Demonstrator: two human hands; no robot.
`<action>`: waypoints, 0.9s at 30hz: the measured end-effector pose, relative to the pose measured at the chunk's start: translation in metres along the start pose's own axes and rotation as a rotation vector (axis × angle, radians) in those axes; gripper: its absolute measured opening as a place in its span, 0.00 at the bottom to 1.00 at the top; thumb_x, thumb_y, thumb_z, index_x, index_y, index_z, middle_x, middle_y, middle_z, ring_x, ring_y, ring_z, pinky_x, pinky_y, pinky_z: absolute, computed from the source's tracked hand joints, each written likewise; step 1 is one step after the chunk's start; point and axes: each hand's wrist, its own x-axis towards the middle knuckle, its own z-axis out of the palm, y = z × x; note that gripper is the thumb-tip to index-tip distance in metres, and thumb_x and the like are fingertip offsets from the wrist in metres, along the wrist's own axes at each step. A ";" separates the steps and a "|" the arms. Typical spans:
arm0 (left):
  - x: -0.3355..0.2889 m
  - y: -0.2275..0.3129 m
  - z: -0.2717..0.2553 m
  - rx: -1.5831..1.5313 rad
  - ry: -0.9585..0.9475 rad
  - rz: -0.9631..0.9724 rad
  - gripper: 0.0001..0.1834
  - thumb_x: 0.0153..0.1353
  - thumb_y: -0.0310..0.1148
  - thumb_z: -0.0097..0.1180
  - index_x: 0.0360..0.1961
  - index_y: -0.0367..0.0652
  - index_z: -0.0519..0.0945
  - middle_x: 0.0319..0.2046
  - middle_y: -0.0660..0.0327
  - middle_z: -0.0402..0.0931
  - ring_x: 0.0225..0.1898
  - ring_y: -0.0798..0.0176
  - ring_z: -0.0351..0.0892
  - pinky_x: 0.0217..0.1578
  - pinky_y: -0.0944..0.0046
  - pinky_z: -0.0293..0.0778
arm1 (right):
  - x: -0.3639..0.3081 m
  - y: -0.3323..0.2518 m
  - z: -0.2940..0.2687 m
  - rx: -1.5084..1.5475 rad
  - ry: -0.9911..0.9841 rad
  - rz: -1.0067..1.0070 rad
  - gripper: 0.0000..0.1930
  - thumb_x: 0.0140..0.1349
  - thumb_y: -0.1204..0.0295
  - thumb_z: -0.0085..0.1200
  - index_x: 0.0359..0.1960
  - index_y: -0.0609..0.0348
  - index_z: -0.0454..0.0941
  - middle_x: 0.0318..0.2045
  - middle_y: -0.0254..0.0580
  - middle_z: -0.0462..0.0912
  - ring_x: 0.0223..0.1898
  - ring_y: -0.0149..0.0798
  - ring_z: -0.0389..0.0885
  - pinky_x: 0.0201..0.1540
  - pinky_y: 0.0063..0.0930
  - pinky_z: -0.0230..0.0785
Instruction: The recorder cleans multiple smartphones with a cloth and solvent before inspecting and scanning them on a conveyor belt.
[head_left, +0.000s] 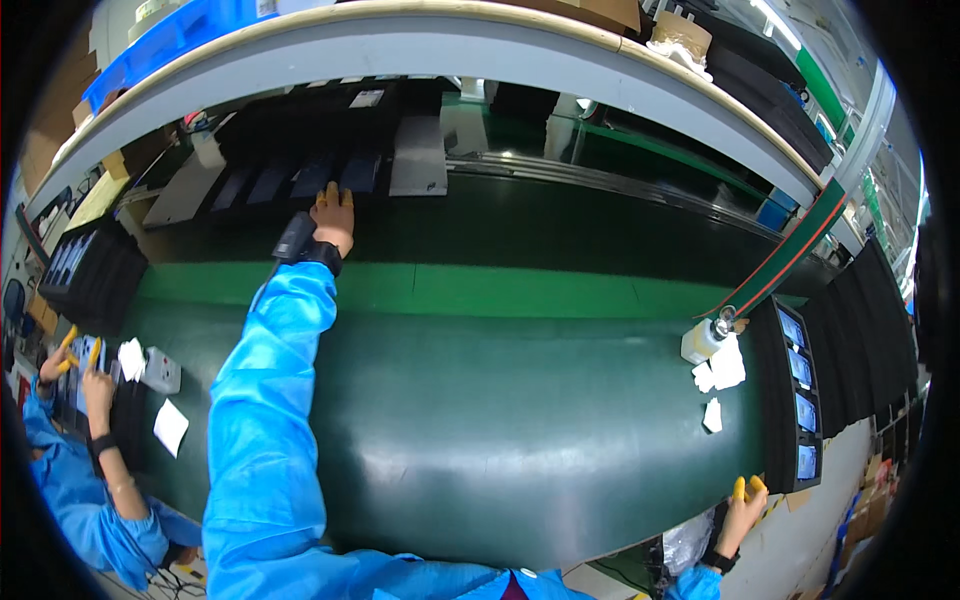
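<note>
1. Left hand (333, 222): arm in a blue sleeve stretched far across the dark green belt (520, 430); the hand lies flat, fingers extended with yellow fingertip covers, touching the near end of a dark flat panel (358, 172). It closes on nothing that shows.
2. Panel row: four dark flat panels lie side by side on a black tray (290, 140) at the far side of the belt, under the grey shelf (420, 45); the reached one is at the right of the row, with a grey sheet (418, 155) just beside it.
3. Right hand (742, 510): at the belt's near right edge, fingers curled loosely; no held object shows, and how far open it is cannot be told.
4. Progress, judged: the panel sits in its row, not lifted; contact is made, a grasp is not.
5. Right stock: a black rack (790, 400) of lit small screens stands just beyond the right hand; white wipes (722, 368) and a small bottle (700, 342) lie near it.
6. Edges: low shelf above the tray limits lifting room; lighter green strip (520, 290) crosses the belt.
7. Open room: wide belt centre carries nothing.
8. Neighbour: another person's hands (75, 365) work at far left, well apart.
</note>
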 end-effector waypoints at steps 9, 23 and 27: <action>0.015 -0.023 0.081 0.035 0.321 0.247 0.10 0.54 0.30 0.51 0.36 0.42 0.79 0.38 0.54 0.74 0.43 0.50 0.75 0.41 0.50 0.75 | -0.019 0.057 -0.042 -0.178 0.089 -0.124 0.11 0.63 0.75 0.53 0.45 0.66 0.69 0.39 0.44 0.70 0.25 0.32 0.69 0.23 0.25 0.65; -0.236 0.068 -0.244 -0.653 -0.062 0.819 0.43 0.42 0.43 0.71 0.61 0.45 0.68 0.60 0.48 0.66 0.61 0.42 0.64 0.60 0.49 0.63 | -0.132 -0.166 0.056 0.033 -0.644 -0.249 0.18 0.61 0.65 0.57 0.41 0.72 0.74 0.33 0.61 0.78 0.35 0.58 0.78 0.39 0.45 0.69; -0.220 0.017 -0.173 -0.475 0.004 0.167 0.30 0.54 0.39 0.63 0.55 0.35 0.72 0.51 0.45 0.70 0.52 0.40 0.70 0.51 0.51 0.71 | -0.154 -0.167 0.037 -0.240 -0.469 -0.403 0.18 0.59 0.66 0.58 0.40 0.73 0.74 0.33 0.63 0.78 0.36 0.61 0.77 0.39 0.46 0.68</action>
